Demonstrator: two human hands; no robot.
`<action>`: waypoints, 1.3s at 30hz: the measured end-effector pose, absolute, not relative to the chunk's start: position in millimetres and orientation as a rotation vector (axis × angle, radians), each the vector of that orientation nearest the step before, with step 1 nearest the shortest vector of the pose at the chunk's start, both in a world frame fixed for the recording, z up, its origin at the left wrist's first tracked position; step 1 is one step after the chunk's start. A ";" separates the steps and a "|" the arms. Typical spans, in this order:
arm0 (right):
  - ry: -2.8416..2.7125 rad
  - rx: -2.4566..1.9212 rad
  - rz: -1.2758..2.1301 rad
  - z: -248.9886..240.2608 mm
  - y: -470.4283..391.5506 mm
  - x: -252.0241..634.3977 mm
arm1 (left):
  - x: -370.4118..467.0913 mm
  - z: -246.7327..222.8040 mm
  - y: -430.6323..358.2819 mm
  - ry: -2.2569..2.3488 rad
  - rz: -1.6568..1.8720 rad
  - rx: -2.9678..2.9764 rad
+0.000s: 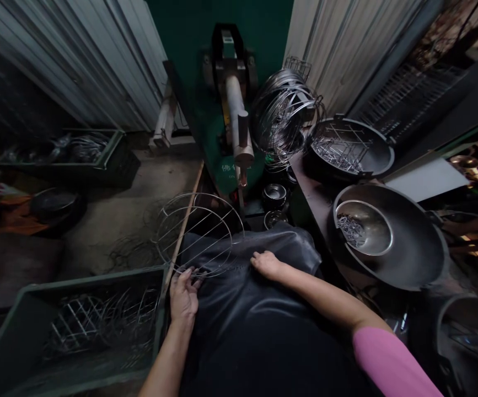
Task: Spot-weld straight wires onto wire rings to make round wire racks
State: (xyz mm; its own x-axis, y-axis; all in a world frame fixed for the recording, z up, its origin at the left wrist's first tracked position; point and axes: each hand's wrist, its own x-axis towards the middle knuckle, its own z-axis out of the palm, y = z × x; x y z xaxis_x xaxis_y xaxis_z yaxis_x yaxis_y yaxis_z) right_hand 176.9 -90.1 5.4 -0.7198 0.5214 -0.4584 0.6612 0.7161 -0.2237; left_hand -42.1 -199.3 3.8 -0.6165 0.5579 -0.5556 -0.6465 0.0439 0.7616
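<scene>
A round wire rack (197,234) with parallel cross bars is tilted above the dark apron (259,314) on my lap. My left hand (184,295) grips its near rim, fingers curled round the wire. Over the apron, right of the rack, my right hand (267,264) is closed with its fingers pressed together; anything inside it is too small to make out. Beyond the rack stands a green machine (218,149) with a thick metal arm (239,121) pointing toward me.
A green crate (94,281) at lower left holds wire racks. To the right, a large pan (416,248) holds a steel bowl (381,231) of small wire pieces. Behind it is another pan (379,146). Wire rings (284,110) hang beside the machine. Another crate (110,154) sits at far left.
</scene>
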 end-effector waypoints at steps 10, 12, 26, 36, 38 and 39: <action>1.993 1.636 -1.860 21.9 -83.3 213.2 | -43.9 1.8 -201.6 1.417 1.727 -0.089; 2.012 1.677 -1.859 25.3 -86.3 217.9 | -43.5 1.1 -201.7 1.409 1.734 -0.094; 2.046 1.465 -1.714 14.8 -129.6 230.1 | -44.2 -3.8 -205.4 1.285 1.798 -0.022; 2.124 1.709 -1.817 23.2 -130.1 245.6 | -46.8 5.8 -204.9 1.289 1.855 0.272; 2.155 1.892 -1.879 27.1 -120.4 252.7 | -52.0 14.1 -195.0 1.345 1.904 0.455; 2.167 1.989 -1.910 28.3 -115.9 257.5 | -54.7 19.1 -188.2 1.371 1.913 0.551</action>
State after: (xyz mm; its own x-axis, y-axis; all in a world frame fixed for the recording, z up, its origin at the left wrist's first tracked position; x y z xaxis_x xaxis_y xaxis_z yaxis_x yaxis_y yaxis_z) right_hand 257.5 -115.9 28.3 -0.3118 0.8725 -0.3762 0.4831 -0.1953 -0.8535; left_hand -54.7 -188.2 19.1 -0.6581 0.7505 -0.0605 -0.2984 -0.1862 0.9361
